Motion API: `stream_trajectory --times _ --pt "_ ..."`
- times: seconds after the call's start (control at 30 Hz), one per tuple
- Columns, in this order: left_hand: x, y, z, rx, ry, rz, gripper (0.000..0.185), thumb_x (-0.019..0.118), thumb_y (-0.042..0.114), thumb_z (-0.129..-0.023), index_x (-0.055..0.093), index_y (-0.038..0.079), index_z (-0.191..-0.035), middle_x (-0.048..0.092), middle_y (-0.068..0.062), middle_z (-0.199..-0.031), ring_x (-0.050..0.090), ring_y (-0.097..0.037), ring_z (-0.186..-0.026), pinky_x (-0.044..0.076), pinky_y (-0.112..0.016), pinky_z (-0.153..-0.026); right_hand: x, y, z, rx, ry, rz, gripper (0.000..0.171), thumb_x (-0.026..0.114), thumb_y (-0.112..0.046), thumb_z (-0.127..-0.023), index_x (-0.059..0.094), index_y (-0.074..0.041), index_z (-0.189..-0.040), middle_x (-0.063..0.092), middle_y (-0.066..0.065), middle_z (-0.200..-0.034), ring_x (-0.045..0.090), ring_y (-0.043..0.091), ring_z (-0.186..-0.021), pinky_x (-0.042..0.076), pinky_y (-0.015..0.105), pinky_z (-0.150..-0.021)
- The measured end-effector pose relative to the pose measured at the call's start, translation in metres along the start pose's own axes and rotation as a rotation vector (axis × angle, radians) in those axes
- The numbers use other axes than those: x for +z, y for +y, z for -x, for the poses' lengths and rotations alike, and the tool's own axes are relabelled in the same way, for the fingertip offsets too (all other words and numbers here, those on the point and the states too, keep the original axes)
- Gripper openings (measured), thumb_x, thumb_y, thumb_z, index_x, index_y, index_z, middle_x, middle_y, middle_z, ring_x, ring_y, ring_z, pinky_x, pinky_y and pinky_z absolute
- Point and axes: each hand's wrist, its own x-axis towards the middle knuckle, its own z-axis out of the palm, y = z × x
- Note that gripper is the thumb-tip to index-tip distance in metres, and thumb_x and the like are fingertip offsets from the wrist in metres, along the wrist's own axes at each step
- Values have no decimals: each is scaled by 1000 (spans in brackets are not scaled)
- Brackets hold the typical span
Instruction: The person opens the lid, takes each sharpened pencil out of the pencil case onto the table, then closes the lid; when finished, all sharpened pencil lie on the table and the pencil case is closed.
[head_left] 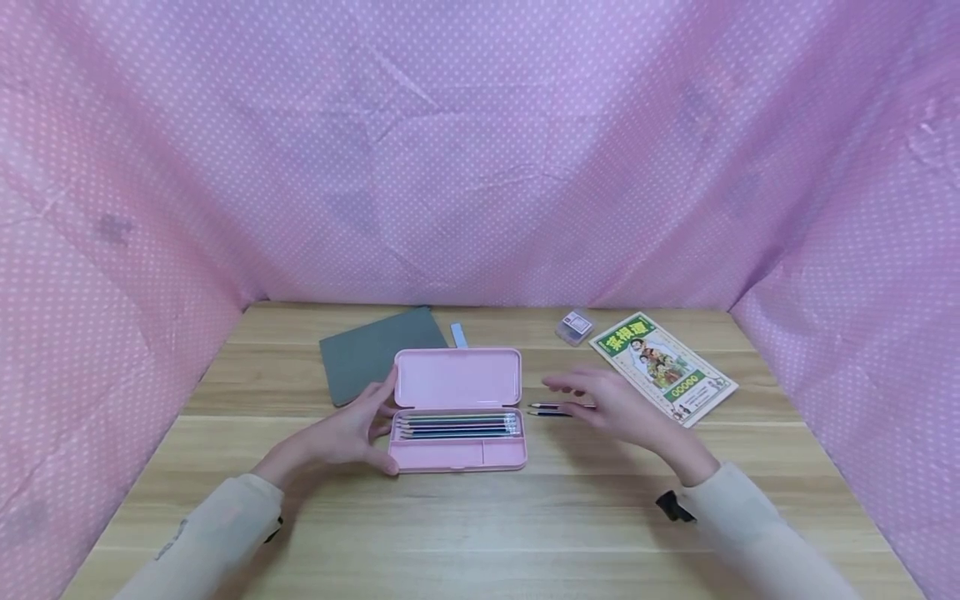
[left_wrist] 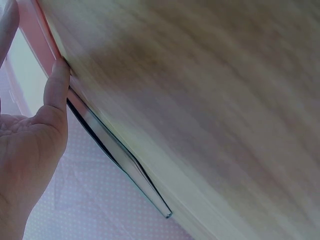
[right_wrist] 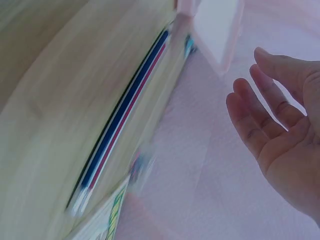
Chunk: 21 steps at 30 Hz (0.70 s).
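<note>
A pink pencil case (head_left: 435, 455) lies with its lid (head_left: 457, 378) raised toward the back. Several pencils (head_left: 453, 424) fill its rear compartment; the front compartments hold nothing visible. My left hand (head_left: 345, 432) spans the case's left end, thumb at the front corner and fingers by the lid. In the left wrist view, a straight finger (left_wrist: 56, 90) touches the pink side. Two loose pencils (right_wrist: 125, 115), one blue and one red-striped, lie side by side right of the case. Over their right ends hovers my right hand (head_left: 618, 408), fingers loosely spread and nothing held.
Behind the left hand lies a dark grey-green notebook (head_left: 375, 350), with a light blue strip (head_left: 459, 335) beside it. A small clear box (head_left: 574, 327) sits at the back right. Next to it rests an illustrated booklet (head_left: 663, 367). Pink dotted cloth (head_left: 480, 167) hangs around the table.
</note>
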Motion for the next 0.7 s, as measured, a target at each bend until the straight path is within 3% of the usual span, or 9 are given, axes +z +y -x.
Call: stream_trajectory --times 0.27,0.53,0.7 --pt "-1 1 0 -7 0 -16 147 97 19 -67 -15 26 -162 23 -11 -151 40 -33 -140 40 -37 -113 18 -19 -31 -37 -69 17 38 77 -4 -90 71 -6 -127 70 8 -121 68 21 -107 61 35 -88" --pt "-1 0 0 12 0 -17 145 96 19 -68 -15 23 -162 22 -15 -152 40 -36 -140 39 -42 -113 47 -22 -49 -94 -126 22 32 74 0 -90 72 -4 -122 71 8 -112 69 20 -96 60 30 -83" --pt "1 1 1 14 -4 -13 144 96 18 -69 -14 23 -162 24 -16 -151 40 -37 -139 39 -42 -114 61 -23 -54 -84 -158 17 30 71 2 -91 73 -4 -120 71 6 -108 67 18 -97 59 31 -87"
